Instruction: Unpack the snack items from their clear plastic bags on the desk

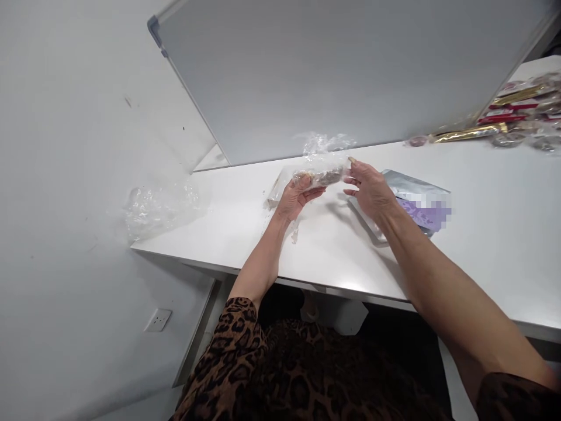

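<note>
A clear plastic packet (328, 175) with brown, lumpy contents is held just above the white table, towards the back edge. My left hand (298, 196) is closed around its left part, thumb on top and fingers beneath. At the packet's right end, my right hand (370, 186) seems to pinch the plastic between thumb and a finger, with its other fingers spread apart. Crumpled clear film (326, 143) stands up behind the packet. Under and beside my right forearm lies a silver pouch (405, 184) with a purple print, partly covered by the arm.
Crumpled clear plastic (160, 207) lies at the table's left end against the wall. A whiteboard (328, 76) leans along the back. Gold and red wrapped packets (517, 111) are heaped at the far right. The white table (495, 257) has its front edge near my body.
</note>
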A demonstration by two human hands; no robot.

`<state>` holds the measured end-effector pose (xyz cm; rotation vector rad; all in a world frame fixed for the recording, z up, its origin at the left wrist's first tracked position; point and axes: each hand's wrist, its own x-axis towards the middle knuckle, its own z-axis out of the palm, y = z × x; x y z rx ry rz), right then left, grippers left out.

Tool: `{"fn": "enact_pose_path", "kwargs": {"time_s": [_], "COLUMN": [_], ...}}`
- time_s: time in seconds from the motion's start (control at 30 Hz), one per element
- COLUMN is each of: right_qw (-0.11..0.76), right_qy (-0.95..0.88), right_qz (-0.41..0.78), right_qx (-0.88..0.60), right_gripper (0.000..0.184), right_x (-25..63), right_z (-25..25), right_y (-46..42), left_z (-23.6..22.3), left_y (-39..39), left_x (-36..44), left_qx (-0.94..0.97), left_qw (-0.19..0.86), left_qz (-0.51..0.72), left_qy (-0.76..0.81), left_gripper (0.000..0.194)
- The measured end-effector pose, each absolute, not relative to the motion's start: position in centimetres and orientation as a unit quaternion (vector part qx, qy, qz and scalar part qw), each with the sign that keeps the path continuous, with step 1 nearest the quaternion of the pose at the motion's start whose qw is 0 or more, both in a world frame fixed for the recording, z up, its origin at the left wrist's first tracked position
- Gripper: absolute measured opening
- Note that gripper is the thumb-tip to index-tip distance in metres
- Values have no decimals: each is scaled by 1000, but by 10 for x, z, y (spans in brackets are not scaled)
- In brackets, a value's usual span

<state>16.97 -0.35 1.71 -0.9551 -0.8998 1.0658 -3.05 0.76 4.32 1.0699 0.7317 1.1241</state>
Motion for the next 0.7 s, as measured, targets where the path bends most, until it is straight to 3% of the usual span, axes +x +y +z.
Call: {"fn": "enact_pose_path", "kwargs": {"time_s": [0.17, 0.33, 0.43, 0.7], "right_qw": [615, 694, 719, 736], "right_qy": [-430, -401, -410, -374], "right_qz": [543, 471, 417, 452], "right_qx": [-378, -369, -375, -338], "right_gripper": [44, 31, 24, 36], "right_x": [175, 166, 156, 169], "right_z": [26, 28, 28, 25], "right_y": [-15, -21, -27, -20], "left_z": [51, 44, 37, 34], "left_y": [4, -3, -7, -6], "left_x": [-41, -26, -11, -4], "left_qx": [511, 426, 344, 248], "left_qw": [690, 737, 774, 763], "left_qz": [401, 422, 434, 486], "left_qy": [319, 312, 307, 346], "left_gripper": [33, 46, 43, 21]}}
